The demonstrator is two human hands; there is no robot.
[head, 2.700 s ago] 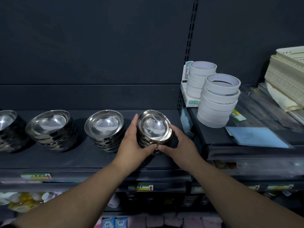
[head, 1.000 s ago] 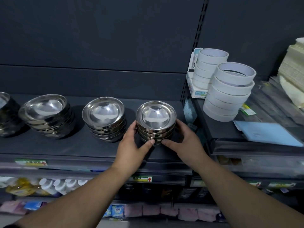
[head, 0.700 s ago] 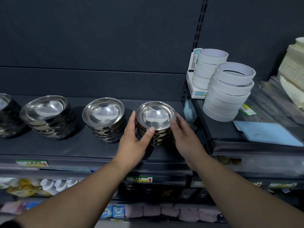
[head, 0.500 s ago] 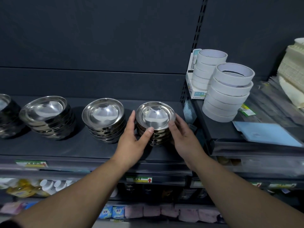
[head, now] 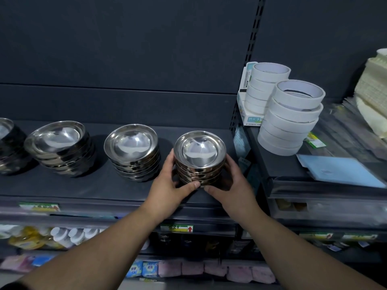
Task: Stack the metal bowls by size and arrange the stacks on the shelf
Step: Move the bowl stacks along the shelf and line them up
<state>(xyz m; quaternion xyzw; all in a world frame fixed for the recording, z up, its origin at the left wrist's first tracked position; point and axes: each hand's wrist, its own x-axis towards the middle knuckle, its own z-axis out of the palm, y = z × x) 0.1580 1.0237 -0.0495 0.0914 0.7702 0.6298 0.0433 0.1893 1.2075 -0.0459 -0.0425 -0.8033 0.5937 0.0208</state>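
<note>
Bare forearms, bare left hand (head: pixel 167 186) and right hand (head: pixel 234 185), dark sleeve edge (head: pixel 6 287) on left arm

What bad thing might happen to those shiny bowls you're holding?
The left hand and right hand grip the bowl stack close to the front edge of the shelf, so it might slide off and clatter down. Shoved sideways, it may knock the neighbouring stack.
</note>
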